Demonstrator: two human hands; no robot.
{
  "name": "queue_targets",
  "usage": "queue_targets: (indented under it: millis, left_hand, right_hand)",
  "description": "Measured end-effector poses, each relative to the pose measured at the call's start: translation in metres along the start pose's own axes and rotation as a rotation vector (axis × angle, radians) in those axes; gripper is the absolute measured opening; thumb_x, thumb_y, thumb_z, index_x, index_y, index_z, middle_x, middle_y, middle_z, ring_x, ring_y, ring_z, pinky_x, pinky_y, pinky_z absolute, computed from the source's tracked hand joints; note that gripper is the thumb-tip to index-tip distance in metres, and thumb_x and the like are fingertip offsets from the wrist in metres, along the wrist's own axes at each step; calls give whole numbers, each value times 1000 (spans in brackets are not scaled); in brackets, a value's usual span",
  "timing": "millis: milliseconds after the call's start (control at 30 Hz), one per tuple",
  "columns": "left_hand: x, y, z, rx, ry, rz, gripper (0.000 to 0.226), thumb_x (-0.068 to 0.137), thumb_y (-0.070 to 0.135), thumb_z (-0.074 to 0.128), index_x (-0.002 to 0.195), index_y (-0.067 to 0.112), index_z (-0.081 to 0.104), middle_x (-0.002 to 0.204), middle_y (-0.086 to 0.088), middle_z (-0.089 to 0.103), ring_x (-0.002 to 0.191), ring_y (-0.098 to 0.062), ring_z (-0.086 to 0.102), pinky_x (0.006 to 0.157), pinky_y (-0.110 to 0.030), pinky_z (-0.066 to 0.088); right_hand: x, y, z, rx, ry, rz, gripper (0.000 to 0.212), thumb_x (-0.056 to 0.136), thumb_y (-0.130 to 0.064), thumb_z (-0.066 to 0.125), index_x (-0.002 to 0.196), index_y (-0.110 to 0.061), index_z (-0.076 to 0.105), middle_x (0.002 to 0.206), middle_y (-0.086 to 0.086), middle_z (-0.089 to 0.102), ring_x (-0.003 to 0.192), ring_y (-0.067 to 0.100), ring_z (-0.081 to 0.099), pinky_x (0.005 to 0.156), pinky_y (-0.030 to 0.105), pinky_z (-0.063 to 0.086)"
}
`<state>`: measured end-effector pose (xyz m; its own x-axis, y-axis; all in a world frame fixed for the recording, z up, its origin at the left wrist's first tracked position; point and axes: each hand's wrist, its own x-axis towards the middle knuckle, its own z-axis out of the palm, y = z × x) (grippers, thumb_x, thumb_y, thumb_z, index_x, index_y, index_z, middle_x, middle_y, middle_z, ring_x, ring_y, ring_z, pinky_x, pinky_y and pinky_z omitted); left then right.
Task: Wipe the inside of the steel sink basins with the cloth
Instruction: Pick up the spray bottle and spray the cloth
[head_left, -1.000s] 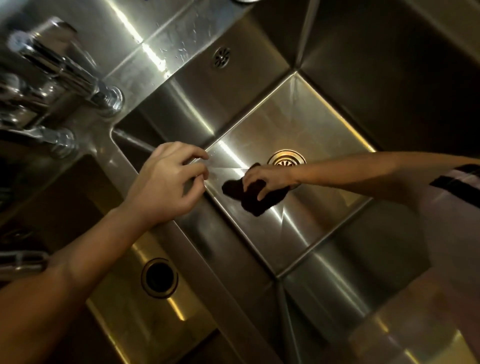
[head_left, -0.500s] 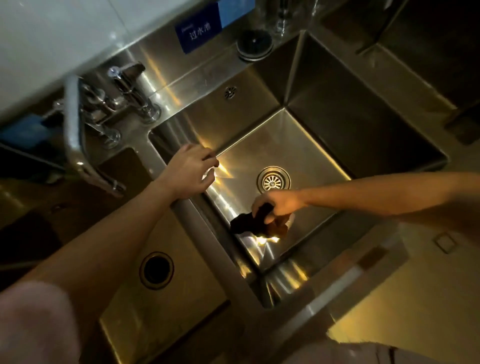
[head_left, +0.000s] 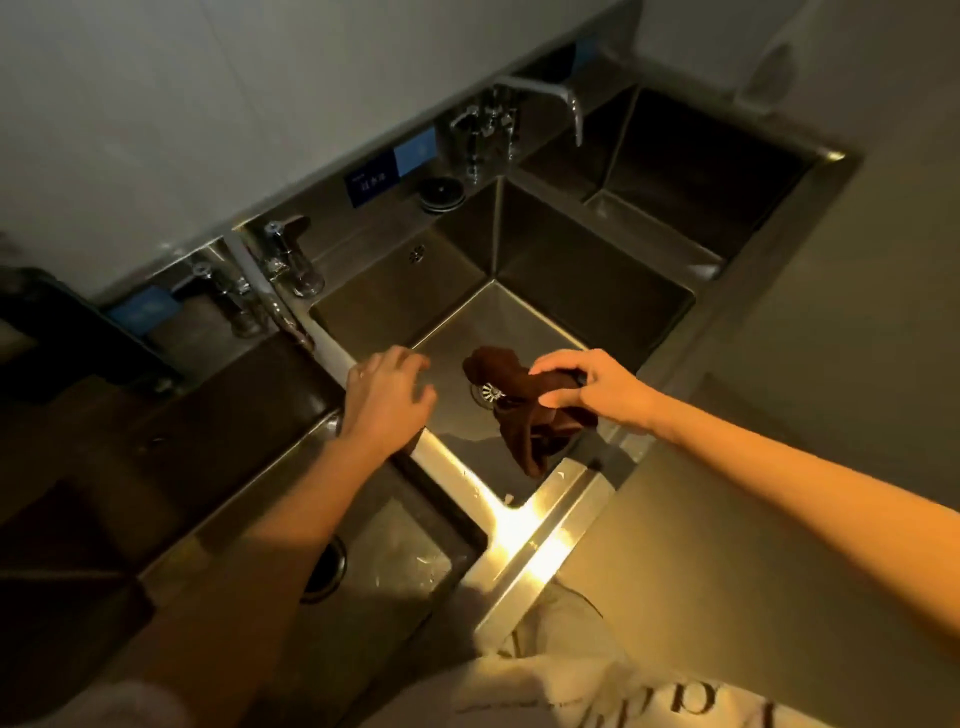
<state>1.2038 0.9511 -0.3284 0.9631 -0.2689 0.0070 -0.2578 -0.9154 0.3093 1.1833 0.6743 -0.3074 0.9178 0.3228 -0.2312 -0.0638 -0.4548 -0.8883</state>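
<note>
Cloth (head_left: 524, 410), pinched in right hand (head_left: 592, 387), is now lifting off the drain (head_left: 485, 393), left hand (head_left: 387, 395) splaying empty, suggesting this basin's finishing.

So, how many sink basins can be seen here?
3: the left basin under the left forearm, the middle basin with the cloth over it, and the right basin at the far end.

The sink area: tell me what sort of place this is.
Probably a commercial or canteen kitchen wash station. A row of deep steel sink basins sits against the wall, each pair served by tall taps, with blue labels on the backsplash marking the basins.
</note>
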Motion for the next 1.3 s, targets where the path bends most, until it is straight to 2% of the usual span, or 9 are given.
queue_targets:
  millis: [167,267,333,567,667,767,900,1067,1300]
  left_hand:
    - [-36,21,-35,-25,58,-23,36,90,34,56,123,20,57,127,-4,53,115,-24,49,100,-43,36]
    - [-56,31,-50,-30,111,-28,37,91,36,54,125,20,55,127,-3,52,115,-22,49,98,-41,35]
    - [-64,39,-61,-52,141,-31,39,93,37,52,128,20,53,129,-2,50,118,-21,47,101,-41,34]
    - [-75,75,-72,-135,174,117,49,94,40,50,139,21,46,143,-1,44,133,-19,38,110,-44,28]
    - [-78,91,-65,-26,187,233,52,92,41,51,139,18,46,146,-6,43,136,-23,37,112,-50,27]
    - [-77,106,-58,51,165,296,56,92,44,49,140,17,45,148,-8,41,138,-25,34,113,-52,22]
    - [-77,126,-48,85,124,327,57,91,45,49,141,17,44,149,-8,40,140,-26,32,114,-52,20]
    - [-89,158,-35,118,91,346,61,92,46,49,145,18,37,148,-5,41,140,-24,32,114,-51,21]
    - [-112,227,-22,113,117,349,59,91,42,53,141,12,43,142,-7,49,135,-25,40,112,-54,27]
  right_hand:
    - [-51,-17,32,215,313,18,31,79,-6,73,108,-14,69,107,3,69,103,19,64,92,27,50]
    - [-75,-29,52,361,493,0,29,79,-8,73,102,-25,71,98,-5,71,95,13,67,77,16,52]
    - [-87,-39,63,457,573,-22,28,80,-12,72,99,-33,71,96,-7,72,90,9,69,71,15,53]
    - [-109,-62,81,651,804,-55,31,81,-15,72,111,-22,69,109,3,70,99,17,69,81,29,58]
    - [-119,-65,81,690,873,-80,30,79,-11,72,106,-24,70,100,-1,73,94,17,70,78,27,58]
    - [-133,-63,74,690,918,-89,29,79,-9,72,104,-24,70,101,2,73,96,19,70,82,30,58]
    - [-156,-52,59,705,970,-110,30,80,-5,71,103,-23,71,103,5,73,97,22,70,82,29,57]
    - [-197,-31,35,710,1014,-95,31,81,-5,69,108,-18,69,101,2,74,94,17,70,77,25,57]
    - [-259,-4,-11,713,1001,-45,32,82,-2,67,114,-10,66,103,6,72,92,16,71,73,24,57]
